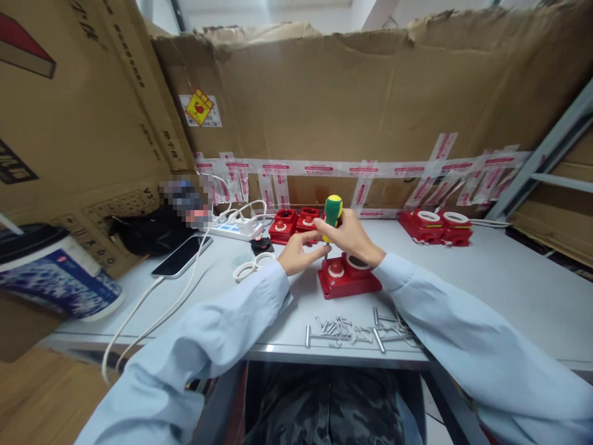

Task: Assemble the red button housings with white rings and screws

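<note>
My right hand (349, 236) grips the green and yellow handle of a screwdriver (333, 211), which stands upright. Its shaft points down at the far left corner of a red housing (349, 285) with a round red button and a round opening. Beside the shaft, my left hand (299, 252) has its fingers pinched close to the screwdriver's lower end; whatever is between them is too small to make out. In front of the housing lie several loose screws (338, 326) and metal T-shaped pieces (377, 339).
Two more red housings (283, 227) stand behind my left hand, and others (434, 228) at the back right. White rings (244, 271), a phone (181, 256), a power strip (236, 230), cables and a large cup (55, 272) occupy the left. Cardboard (324, 93) walls the back.
</note>
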`<state>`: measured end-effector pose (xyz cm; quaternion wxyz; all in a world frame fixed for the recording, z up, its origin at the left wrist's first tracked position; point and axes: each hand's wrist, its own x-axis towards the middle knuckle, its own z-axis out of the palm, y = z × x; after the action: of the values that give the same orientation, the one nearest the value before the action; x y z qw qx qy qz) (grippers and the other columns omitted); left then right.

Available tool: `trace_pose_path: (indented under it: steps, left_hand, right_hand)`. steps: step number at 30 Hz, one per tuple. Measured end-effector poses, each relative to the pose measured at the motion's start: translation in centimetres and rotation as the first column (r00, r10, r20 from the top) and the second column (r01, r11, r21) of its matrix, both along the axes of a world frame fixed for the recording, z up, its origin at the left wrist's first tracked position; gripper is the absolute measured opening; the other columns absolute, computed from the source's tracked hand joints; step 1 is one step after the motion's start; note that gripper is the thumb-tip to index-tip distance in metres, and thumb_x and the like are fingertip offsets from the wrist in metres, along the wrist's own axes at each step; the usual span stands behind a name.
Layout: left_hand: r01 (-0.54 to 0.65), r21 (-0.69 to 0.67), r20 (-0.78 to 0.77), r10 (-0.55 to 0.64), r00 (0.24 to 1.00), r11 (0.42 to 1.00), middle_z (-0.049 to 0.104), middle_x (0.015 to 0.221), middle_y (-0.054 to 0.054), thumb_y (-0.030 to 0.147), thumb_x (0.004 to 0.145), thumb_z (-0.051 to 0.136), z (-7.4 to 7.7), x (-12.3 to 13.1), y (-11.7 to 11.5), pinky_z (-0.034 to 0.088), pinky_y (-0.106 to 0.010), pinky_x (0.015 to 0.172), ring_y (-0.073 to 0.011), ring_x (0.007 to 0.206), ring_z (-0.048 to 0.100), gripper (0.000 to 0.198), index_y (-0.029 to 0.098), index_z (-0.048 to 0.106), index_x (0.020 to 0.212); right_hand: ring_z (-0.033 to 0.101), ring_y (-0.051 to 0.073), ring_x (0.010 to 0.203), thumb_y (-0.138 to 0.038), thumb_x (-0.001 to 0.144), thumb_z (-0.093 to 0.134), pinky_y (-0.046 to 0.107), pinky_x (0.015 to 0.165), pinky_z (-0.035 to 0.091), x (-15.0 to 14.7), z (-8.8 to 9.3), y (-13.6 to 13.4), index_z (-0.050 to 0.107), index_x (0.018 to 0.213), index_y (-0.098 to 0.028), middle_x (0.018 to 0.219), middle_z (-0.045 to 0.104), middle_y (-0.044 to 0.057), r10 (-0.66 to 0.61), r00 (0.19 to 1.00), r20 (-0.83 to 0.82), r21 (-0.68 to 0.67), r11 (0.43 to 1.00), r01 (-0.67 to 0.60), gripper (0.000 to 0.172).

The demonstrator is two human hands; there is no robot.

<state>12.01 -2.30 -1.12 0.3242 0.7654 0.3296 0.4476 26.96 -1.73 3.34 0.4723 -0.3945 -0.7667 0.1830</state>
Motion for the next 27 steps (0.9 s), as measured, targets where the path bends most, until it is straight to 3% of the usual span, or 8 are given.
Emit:
trace_pose_path:
  steps: [5, 10, 16, 21, 23, 27]
  left_hand:
    - [0.068, 0.046, 0.165, -0.075, 0.983, 0.997, 0.057, 0.127, -0.013, 0.041, 0.079, 0.063, 1.9, -0.5, -0.2, 0.046, -0.039, 0.096, -0.0258, 0.117, 0.054, 0.055, 0.018, 0.049, 0.126]
    - [0.068, 0.167, 0.186, -0.099, 0.978, 0.984, 0.052, 0.134, -0.011, 0.044, 0.086, 0.055, 4.1, 0.7, 0.3, 0.037, -0.037, 0.106, -0.0244, 0.126, 0.047, 0.051, 0.016, 0.05, 0.128]
    - [0.025, 0.191, 0.213, -0.066, 0.975, 0.981, 0.064, 0.116, -0.011, 0.05, 0.081, 0.06, 4.9, 1.9, 1.5, 0.044, -0.034, 0.098, -0.0238, 0.112, 0.058, 0.052, 0.014, 0.057, 0.118]
    - [-0.035, 0.218, 0.225, -0.016, 0.974, 0.975, 0.066, 0.103, -0.01, 0.05, 0.076, 0.065, 5.1, 1.8, 1.3, 0.048, -0.03, 0.087, -0.0207, 0.098, 0.062, 0.049, 0.012, 0.058, 0.106]
    - [-0.081, 0.226, 0.249, 0.023, 0.968, 0.971, 0.065, 0.095, -0.008, 0.048, 0.074, 0.069, 5.0, 1.7, 1.2, 0.049, -0.028, 0.08, -0.018, 0.089, 0.063, 0.046, 0.013, 0.057, 0.101]
    - [-0.227, 0.262, 0.291, 0.147, 0.945, 0.938, 0.061, 0.083, -0.001, 0.043, 0.066, 0.076, 4.9, 1.4, 1.4, 0.048, -0.024, 0.07, -0.012, 0.073, 0.06, 0.044, 0.017, 0.054, 0.094]
  right_hand:
    - [0.048, 0.012, 0.06, -0.042, 0.081, 0.05, 0.024, 0.057, 0.038, 0.2, -2.0, 0.7, 0.055, 0.067, -0.016, 0.06, 0.053, -0.001, 0.07, 0.993, -0.098, -0.043, 0.996, -0.074, 0.03]
    - [0.044, 0.011, 0.056, -0.04, 0.08, 0.05, 0.023, 0.053, 0.035, 0.0, -2.3, 0.8, 0.052, 0.063, -0.016, 0.057, 0.049, -0.002, 0.077, 0.996, -0.05, -0.049, 0.996, -0.08, 0.029]
    - [0.043, 0.01, 0.053, -0.042, 0.078, 0.053, 0.023, 0.05, 0.032, 0.1, -1.9, 0.4, 0.047, 0.059, -0.018, 0.055, 0.048, -0.002, 0.008, 1.0, 0.011, -0.088, 0.996, -0.007, 0.031]
    - [0.048, 0.011, 0.06, -0.044, 0.072, 0.064, 0.023, 0.057, 0.037, 0.4, -1.5, -0.2, 0.053, 0.075, -0.018, 0.067, 0.056, -0.001, -0.104, 0.991, -0.085, 0.096, 0.989, 0.112, 0.028]
    - [0.048, 0.011, 0.06, -0.045, 0.073, 0.064, 0.023, 0.058, 0.038, 0.4, -1.6, -0.3, 0.053, 0.075, -0.018, 0.068, 0.056, -0.001, -0.07, 0.989, -0.129, 0.141, 0.986, 0.089, 0.03]
    - [0.051, 0.012, 0.063, -0.046, 0.076, 0.062, 0.024, 0.06, 0.042, 0.4, -1.8, -0.1, 0.06, 0.086, -0.015, 0.076, 0.062, 0.003, 0.098, 0.988, -0.12, 0.134, 0.988, -0.082, 0.033]
